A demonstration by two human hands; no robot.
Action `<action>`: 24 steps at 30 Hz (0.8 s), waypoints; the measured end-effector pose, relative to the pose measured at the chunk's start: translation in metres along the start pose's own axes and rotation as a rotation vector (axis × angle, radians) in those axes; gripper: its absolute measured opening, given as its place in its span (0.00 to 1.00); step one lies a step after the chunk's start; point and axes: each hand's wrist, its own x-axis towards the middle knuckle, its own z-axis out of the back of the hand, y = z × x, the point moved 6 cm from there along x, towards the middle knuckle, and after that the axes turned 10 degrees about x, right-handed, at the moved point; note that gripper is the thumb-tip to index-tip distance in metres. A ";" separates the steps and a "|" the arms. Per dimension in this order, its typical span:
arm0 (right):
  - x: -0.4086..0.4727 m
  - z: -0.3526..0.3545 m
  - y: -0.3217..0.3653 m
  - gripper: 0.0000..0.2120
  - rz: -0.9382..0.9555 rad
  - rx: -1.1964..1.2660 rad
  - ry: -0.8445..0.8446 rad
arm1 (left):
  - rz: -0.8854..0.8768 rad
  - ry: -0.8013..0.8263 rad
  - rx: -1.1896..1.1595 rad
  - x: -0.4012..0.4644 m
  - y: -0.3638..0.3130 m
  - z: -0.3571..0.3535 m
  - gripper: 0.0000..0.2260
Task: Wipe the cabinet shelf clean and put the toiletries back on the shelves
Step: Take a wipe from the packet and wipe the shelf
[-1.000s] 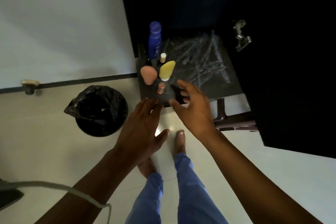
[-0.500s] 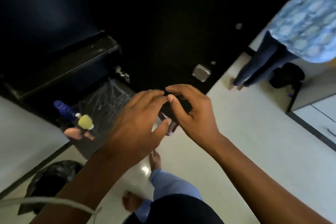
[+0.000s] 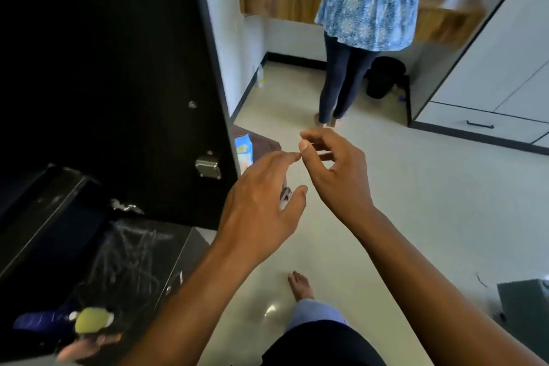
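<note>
Item under left hand hidden.

Small object mostly hidden behind left hand; blurred toiletries at lower-left edge.

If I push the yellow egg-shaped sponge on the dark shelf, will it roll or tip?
The yellow sponge looks rounded, so it probably rolls or topples easily. It seems soft and light, likely shifting at a slight touch. It sits close to the blue bottle, which may stop it.

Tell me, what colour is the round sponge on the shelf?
Yellow-green. The sponge shows in the head view, low on the left, though it looks blurry.
</note>
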 end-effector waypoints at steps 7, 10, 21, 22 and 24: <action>0.064 -0.023 -0.107 0.15 -0.192 -0.229 0.292 | 0.163 0.191 0.190 0.059 0.043 -0.112 0.31; 0.104 -0.050 -0.160 0.17 -0.227 -0.289 0.453 | 0.298 0.325 0.296 0.085 0.073 -0.166 0.37; 0.199 -0.196 -0.311 0.20 -0.144 -0.340 0.979 | 0.767 0.458 0.267 0.151 0.177 -0.287 0.43; 0.204 -0.208 -0.321 0.18 -0.137 -0.336 1.011 | 0.785 0.451 0.268 0.157 0.185 -0.293 0.42; 0.211 -0.233 -0.337 0.17 -0.104 -0.330 1.060 | 0.835 0.441 0.260 0.165 0.204 -0.304 0.42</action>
